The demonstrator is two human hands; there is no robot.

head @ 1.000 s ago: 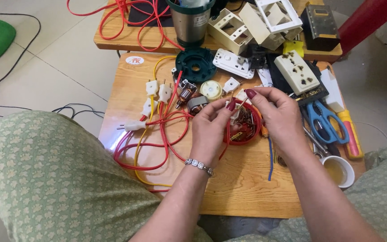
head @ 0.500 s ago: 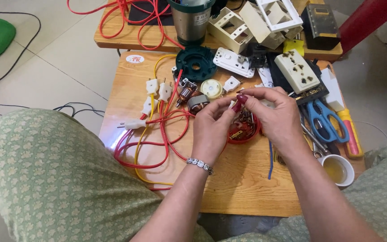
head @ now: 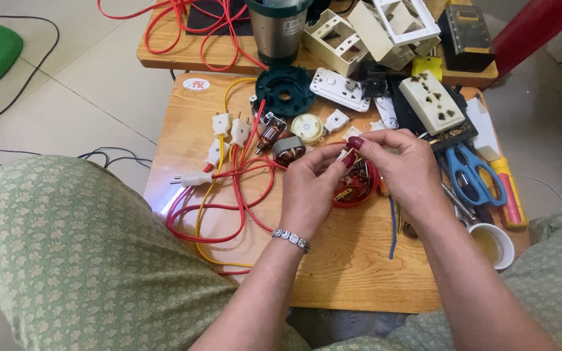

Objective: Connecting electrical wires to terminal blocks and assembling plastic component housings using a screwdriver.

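Note:
My left hand point(head: 312, 188) and my right hand point(head: 403, 170) meet over a small red dish point(head: 359, 192) of tiny metal parts on a low wooden table point(head: 333, 273). Both hands pinch one small white part point(head: 347, 152) between their fingertips; its shape is mostly hidden by the fingers. Left of my hands lie red and yellow wires point(head: 229, 195) ending in white plugs point(head: 229, 130). A small copper-wound motor point(head: 287, 149) rests just above my left hand.
A dark green round base point(head: 285, 91), a white socket block point(head: 432, 101), blue-handled scissors point(head: 473, 172), a yellow and red screwdriver point(head: 508, 195) and a small cup point(head: 494, 244) lie around. A steel jar point(head: 280, 29) and cream switch boxes point(head: 365, 32) stand on the further table.
Both hands have lifted slightly from the red dish and drawn their fingertips together on the small part. Nothing else on the table has moved.

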